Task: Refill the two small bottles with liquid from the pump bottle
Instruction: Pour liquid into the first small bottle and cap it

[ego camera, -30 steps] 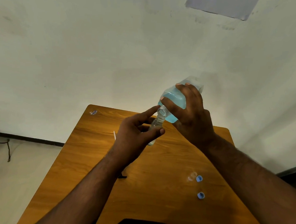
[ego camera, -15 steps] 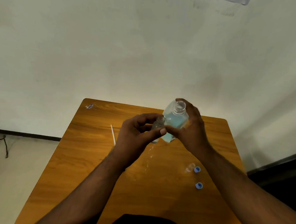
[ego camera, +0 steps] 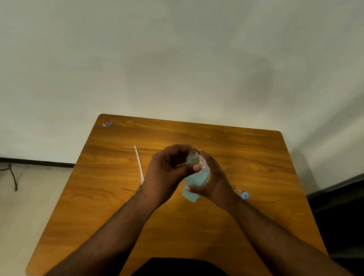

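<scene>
My right hand (ego camera: 214, 182) wraps the clear pump bottle of blue liquid (ego camera: 195, 179), now upright above the middle of the wooden surface (ego camera: 239, 154); my left hand (ego camera: 166, 171) pinches the small clear bottle (ego camera: 192, 157) against its shoulder. I should hold the small one level and set the big one down first. A second ago the pump bottle was tipped, pouring; now it is righted and lower.

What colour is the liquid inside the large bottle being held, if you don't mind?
Pale blue liquid, seen through the clear large bottle in the head view.
</scene>
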A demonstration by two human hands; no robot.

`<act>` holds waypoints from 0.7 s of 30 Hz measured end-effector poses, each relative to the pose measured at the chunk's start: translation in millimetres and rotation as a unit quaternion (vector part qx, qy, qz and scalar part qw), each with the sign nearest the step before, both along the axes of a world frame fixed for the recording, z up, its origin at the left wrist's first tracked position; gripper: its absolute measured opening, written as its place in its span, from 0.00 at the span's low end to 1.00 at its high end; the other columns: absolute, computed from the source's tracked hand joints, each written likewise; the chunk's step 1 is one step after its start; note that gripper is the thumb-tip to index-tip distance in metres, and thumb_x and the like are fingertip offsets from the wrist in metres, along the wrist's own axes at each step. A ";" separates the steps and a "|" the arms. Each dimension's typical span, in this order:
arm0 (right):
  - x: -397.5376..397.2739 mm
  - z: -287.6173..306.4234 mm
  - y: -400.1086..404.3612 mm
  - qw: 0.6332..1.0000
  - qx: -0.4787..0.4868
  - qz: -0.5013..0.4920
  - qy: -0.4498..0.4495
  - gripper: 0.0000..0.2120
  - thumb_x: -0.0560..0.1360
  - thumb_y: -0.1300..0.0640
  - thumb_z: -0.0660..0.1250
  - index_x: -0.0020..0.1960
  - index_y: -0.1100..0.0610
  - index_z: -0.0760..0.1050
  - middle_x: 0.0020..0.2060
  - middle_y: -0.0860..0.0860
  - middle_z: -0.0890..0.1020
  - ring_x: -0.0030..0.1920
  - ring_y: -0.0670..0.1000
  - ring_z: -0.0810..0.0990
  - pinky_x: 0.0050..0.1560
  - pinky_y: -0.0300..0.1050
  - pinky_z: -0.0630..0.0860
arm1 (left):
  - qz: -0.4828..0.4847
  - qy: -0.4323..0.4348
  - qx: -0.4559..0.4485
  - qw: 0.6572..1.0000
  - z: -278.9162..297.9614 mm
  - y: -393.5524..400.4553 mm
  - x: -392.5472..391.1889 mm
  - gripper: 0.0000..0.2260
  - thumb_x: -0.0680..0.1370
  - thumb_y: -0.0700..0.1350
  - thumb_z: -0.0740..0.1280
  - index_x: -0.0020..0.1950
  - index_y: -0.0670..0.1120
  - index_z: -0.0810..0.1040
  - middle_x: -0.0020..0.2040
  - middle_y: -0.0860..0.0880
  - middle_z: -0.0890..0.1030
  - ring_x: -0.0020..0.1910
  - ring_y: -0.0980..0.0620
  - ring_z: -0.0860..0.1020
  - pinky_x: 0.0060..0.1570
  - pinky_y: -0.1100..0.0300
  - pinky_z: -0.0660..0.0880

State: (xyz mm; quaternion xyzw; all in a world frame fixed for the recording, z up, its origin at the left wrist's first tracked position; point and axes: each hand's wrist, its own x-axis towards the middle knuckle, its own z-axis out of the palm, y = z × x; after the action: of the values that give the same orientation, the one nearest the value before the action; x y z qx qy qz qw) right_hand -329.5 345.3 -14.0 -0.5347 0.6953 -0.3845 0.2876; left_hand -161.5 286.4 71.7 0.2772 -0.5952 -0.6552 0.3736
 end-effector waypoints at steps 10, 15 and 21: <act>1.5 -18.4 1.8 0.999 0.047 -0.001 -0.009 0.48 0.62 0.54 0.80 0.62 0.27 0.49 0.64 0.48 0.67 0.62 0.45 0.67 0.48 0.29 0.66 | -0.009 -0.033 0.022 0.999 -21.3 -0.1 -19.5 0.14 0.73 0.32 0.72 0.57 0.36 0.78 0.53 0.40 0.83 0.54 0.45 0.83 0.53 0.51 0.81; -0.6 -30.5 7.4 0.997 0.069 -0.010 -0.038 0.50 0.61 0.54 0.80 0.69 0.32 0.50 0.67 0.48 0.66 0.64 0.45 0.66 0.54 0.37 0.68 | 0.002 -0.063 0.020 0.998 -29.1 1.2 -29.0 0.14 0.72 0.35 0.74 0.57 0.39 0.79 0.54 0.43 0.84 0.54 0.46 0.83 0.54 0.45 0.81; -5.1 -35.1 11.4 0.996 0.078 -0.017 -0.048 0.49 0.62 0.56 0.80 0.66 0.32 0.48 0.61 0.45 0.64 0.62 0.45 0.66 0.50 0.31 0.67 | 0.009 -0.080 0.012 0.997 -34.5 4.6 -38.0 0.14 0.70 0.30 0.74 0.54 0.39 0.80 0.51 0.42 0.84 0.52 0.46 0.84 0.49 0.55 0.81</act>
State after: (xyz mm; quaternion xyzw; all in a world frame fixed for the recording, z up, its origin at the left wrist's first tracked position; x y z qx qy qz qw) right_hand -334.5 356.7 -49.0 -0.4798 0.7174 -0.3588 0.3554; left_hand -199.6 291.0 37.2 0.3381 -0.6129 -0.6345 0.3276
